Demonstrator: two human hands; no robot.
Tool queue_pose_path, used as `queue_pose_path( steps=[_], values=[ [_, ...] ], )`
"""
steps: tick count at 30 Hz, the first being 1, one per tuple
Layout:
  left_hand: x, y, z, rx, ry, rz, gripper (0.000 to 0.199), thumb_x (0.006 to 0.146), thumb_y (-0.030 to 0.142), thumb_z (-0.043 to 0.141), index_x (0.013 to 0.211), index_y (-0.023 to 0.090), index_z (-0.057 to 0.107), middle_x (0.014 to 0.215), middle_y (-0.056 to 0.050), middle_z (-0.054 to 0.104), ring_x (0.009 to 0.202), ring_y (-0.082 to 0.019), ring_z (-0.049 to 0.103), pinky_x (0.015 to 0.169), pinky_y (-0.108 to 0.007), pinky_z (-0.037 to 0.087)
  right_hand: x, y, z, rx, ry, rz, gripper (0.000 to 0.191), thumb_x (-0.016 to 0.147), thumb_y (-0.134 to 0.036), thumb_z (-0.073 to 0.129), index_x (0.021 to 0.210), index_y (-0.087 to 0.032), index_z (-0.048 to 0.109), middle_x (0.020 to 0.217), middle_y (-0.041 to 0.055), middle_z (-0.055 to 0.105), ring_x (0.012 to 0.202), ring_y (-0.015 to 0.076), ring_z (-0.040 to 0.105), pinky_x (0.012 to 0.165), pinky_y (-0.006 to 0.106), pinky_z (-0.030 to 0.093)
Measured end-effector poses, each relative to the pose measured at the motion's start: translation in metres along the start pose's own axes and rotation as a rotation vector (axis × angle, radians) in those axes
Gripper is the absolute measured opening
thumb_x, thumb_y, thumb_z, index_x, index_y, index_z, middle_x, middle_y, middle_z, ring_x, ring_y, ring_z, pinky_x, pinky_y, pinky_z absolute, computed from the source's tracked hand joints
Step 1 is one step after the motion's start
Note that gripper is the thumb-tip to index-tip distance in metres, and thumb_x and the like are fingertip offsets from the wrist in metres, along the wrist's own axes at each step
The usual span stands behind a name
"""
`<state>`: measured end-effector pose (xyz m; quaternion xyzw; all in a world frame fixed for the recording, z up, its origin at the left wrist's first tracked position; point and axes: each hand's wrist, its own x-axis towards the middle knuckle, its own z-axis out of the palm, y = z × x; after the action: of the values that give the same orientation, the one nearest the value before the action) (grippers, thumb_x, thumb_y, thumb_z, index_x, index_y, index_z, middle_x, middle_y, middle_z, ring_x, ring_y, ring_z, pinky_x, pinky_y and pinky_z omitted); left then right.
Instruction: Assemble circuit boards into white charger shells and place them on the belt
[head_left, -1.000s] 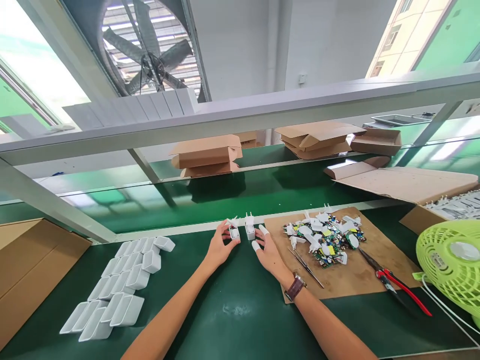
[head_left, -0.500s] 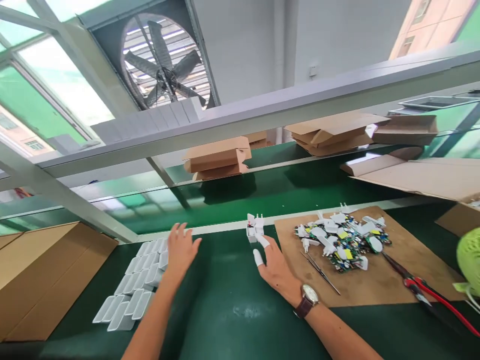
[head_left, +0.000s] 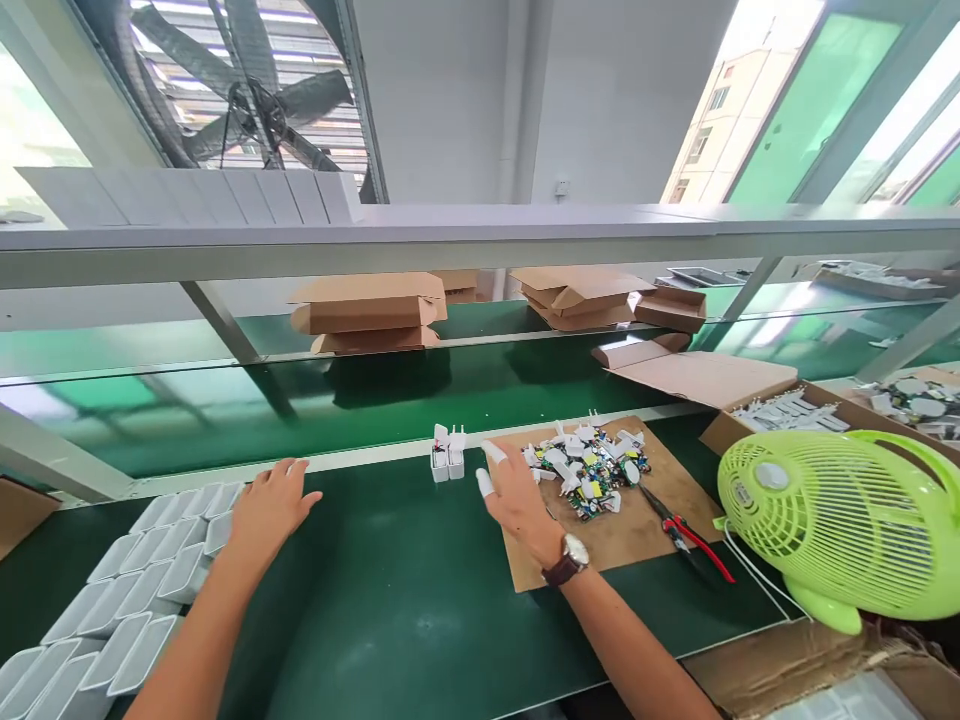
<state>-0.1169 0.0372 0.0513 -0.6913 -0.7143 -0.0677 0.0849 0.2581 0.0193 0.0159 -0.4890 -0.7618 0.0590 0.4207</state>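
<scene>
My left hand [head_left: 271, 508] is open, fingers spread and holding nothing, beside rows of white plastic casings [head_left: 142, 585]. My right hand [head_left: 523, 508] is also open and empty, with white covers on the thumb and index fingertips. Just left of those fingertips, not touched, a small group of white plug housings [head_left: 448, 455] stands upright near the pale edge strip. To the right of my right hand lies a pile of small circuit boards with white plug parts [head_left: 589, 465], on a brown board [head_left: 630, 545]. Red-handled pliers [head_left: 686, 530] rest at the pile's right side.
A green desk fan [head_left: 832, 520] stands at the right, its cable on the bench. Behind it an open cardboard box [head_left: 720, 430] holds white parts. Folded cartons [head_left: 367, 310] lie beyond the green belt [head_left: 420, 400]. A shelf beam [head_left: 480, 245] crosses above.
The view has turned to the right, bringing the fan fully into sight. My right hand has drawn back from the plug housings towards the pile. The left hand stays open by the casings.
</scene>
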Motion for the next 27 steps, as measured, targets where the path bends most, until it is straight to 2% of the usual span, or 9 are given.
queue_pose_path(
  steps=[3,6,8,11,16,20,22,24,27],
  values=[
    [-0.006,-0.029,0.019,0.028,-0.038,0.051,0.039,0.079,0.022,0.049,0.114,0.017,0.066,0.115,-0.013,0.072,0.113,-0.038,0.065,0.092,-0.052,0.055,0.002,0.035,-0.047,-0.197,-0.03,0.079,0.049,0.082,-0.011,0.052,0.13,-0.02,0.06,0.127,0.0146,0.063,0.118,0.0338,0.056,0.103,0.056,0.046],
    [-0.007,-0.049,0.039,-0.076,0.071,0.107,0.039,0.071,0.017,0.045,0.104,0.025,0.066,0.106,-0.004,0.074,0.115,-0.034,0.065,0.102,-0.054,0.053,-0.005,0.06,-0.088,-0.391,-0.105,0.186,0.039,0.072,-0.006,0.054,0.107,-0.018,0.066,0.117,0.0152,0.066,0.111,0.0338,0.057,0.099,0.049,0.046],
    [-0.003,-0.051,0.047,-0.158,0.124,0.14,0.038,0.069,0.017,0.044,0.098,0.024,0.066,0.106,-0.006,0.074,0.116,-0.035,0.065,0.108,-0.057,0.05,-0.012,0.066,-0.102,-0.442,-0.13,0.242,0.029,0.07,-0.005,0.055,0.092,-0.02,0.066,0.104,0.0141,0.069,0.104,0.0328,0.059,0.093,0.045,0.045],
    [0.003,-0.033,0.051,-0.254,0.146,0.17,0.036,0.068,0.016,0.043,0.094,0.02,0.068,0.113,-0.013,0.072,0.119,-0.037,0.064,0.11,-0.057,0.049,-0.02,0.065,-0.104,-0.423,-0.133,0.262,0.02,0.07,-0.006,0.058,0.081,-0.022,0.063,0.089,0.0105,0.069,0.096,0.0302,0.06,0.088,0.041,0.045],
    [-0.012,0.033,0.046,-0.467,0.151,0.365,0.039,0.08,0.014,0.042,0.107,0.021,0.07,0.13,-0.014,0.068,0.117,-0.03,0.067,0.107,-0.05,0.053,-0.016,0.065,-0.101,-0.317,-0.051,0.318,0.014,0.072,-0.011,0.056,0.074,-0.023,0.063,0.08,0.0079,0.068,0.087,0.0264,0.062,0.083,0.038,0.047],
    [-0.036,0.072,0.042,-0.559,0.188,0.568,0.037,0.092,0.019,0.044,0.117,0.026,0.07,0.139,-0.011,0.064,0.129,-0.03,0.06,0.105,-0.048,0.054,-0.006,0.068,-0.123,-0.213,0.099,0.399,0.025,0.08,-0.022,0.05,0.095,-0.02,0.07,0.082,0.0064,0.07,0.076,0.0237,0.063,0.072,0.039,0.052],
    [-0.044,0.078,0.043,-0.554,0.183,0.563,0.038,0.092,0.024,0.052,0.127,0.029,0.066,0.146,-0.011,0.059,0.138,-0.033,0.053,0.106,-0.05,0.053,-0.002,0.062,-0.135,-0.104,0.189,0.429,0.032,0.086,-0.03,0.05,0.108,-0.019,0.07,0.09,0.0075,0.073,0.081,0.0235,0.066,0.075,0.039,0.055],
    [-0.047,0.08,0.046,-0.57,0.146,0.508,0.046,0.092,0.029,0.058,0.138,0.031,0.059,0.15,-0.01,0.055,0.14,-0.034,0.052,0.106,-0.05,0.053,0.001,0.049,-0.14,0.116,0.26,0.465,0.033,0.085,-0.039,0.06,0.109,-0.019,0.071,0.097,0.009,0.075,0.088,0.0244,0.069,0.082,0.042,0.057],
    [-0.049,0.084,0.055,-0.662,0.071,0.422,0.051,0.093,0.034,0.058,0.143,0.03,0.053,0.15,-0.009,0.055,0.135,-0.029,0.057,0.106,-0.044,0.053,0.003,0.023,-0.125,0.463,0.212,0.505,0.034,0.075,-0.043,0.076,0.101,-0.021,0.073,0.097,0.0088,0.076,0.09,0.0254,0.071,0.088,0.045,0.058]
  ],
)
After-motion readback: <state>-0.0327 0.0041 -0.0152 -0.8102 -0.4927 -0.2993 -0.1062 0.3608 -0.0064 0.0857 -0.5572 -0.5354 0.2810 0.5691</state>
